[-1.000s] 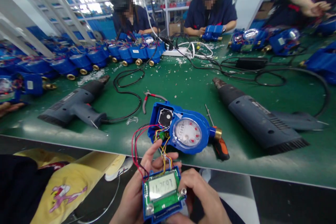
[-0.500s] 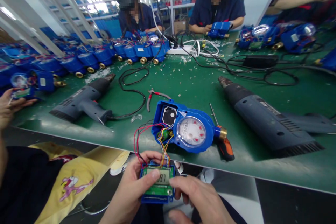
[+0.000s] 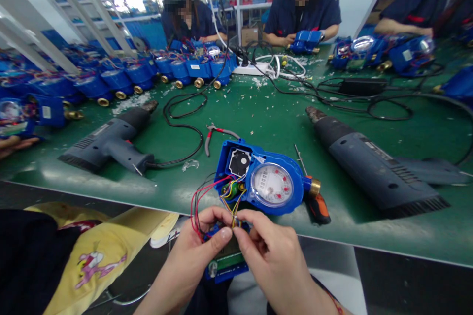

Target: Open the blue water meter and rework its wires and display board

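A circuit board (image 3: 231,262) in a blue frame sits low in front of me, just off the table edge. My left hand (image 3: 207,243) is closed on its left side, the thumb lying over the display area. My right hand (image 3: 271,251) pinches the thin coloured wires (image 3: 234,209) at the board's upper edge, and its fingertips meet the left ones. These wires and looping red and black wires (image 3: 194,202) run to an opened blue water meter (image 3: 275,187) with a round dial and brass fitting. My fingers hide most of the display.
Heat guns lie left (image 3: 111,140) and right (image 3: 369,167). Nippers (image 3: 218,133), a clear plastic piece (image 3: 190,165) and an orange-black screwdriver (image 3: 318,208) surround the meter. Cables lead to a power strip (image 3: 253,69). More blue meters (image 3: 127,78) line the left; co-workers sit opposite.
My right hand has moved from the board's right side to the wires at its top. The board has tilted, and the fingers of both hands have come together over it.
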The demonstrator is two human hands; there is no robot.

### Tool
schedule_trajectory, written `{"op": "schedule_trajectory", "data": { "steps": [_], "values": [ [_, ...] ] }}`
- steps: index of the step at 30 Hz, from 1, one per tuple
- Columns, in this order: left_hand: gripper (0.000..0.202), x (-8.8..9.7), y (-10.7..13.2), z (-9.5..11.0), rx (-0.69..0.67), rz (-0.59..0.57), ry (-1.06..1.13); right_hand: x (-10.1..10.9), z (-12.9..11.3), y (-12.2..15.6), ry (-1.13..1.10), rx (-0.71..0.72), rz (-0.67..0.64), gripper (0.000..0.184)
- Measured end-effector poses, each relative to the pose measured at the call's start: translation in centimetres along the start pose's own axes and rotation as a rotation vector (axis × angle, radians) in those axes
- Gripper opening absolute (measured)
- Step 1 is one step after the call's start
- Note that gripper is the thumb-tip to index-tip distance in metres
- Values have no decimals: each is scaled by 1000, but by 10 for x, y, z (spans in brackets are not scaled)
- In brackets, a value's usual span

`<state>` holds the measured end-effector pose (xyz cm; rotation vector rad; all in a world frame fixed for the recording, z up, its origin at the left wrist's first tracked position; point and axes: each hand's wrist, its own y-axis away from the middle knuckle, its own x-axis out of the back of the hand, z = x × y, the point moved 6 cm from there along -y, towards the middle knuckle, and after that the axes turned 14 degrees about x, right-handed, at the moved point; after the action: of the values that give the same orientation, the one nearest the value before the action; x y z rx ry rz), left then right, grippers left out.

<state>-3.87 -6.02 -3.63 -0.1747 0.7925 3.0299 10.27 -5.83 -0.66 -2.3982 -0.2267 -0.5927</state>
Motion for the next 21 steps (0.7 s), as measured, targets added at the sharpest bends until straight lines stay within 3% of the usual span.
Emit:
{"op": "schedule_trajectory", "data": {
  "steps": [9, 21],
  "values": [
    [14, 7, -1, 10, -88, 19, -169, -15, 13, -1, -300, -261, 98, 14],
    [15, 2, 0, 12, -89, 65, -202, -7, 2, 2, -34, -71, 128, 14]
  ]
}}
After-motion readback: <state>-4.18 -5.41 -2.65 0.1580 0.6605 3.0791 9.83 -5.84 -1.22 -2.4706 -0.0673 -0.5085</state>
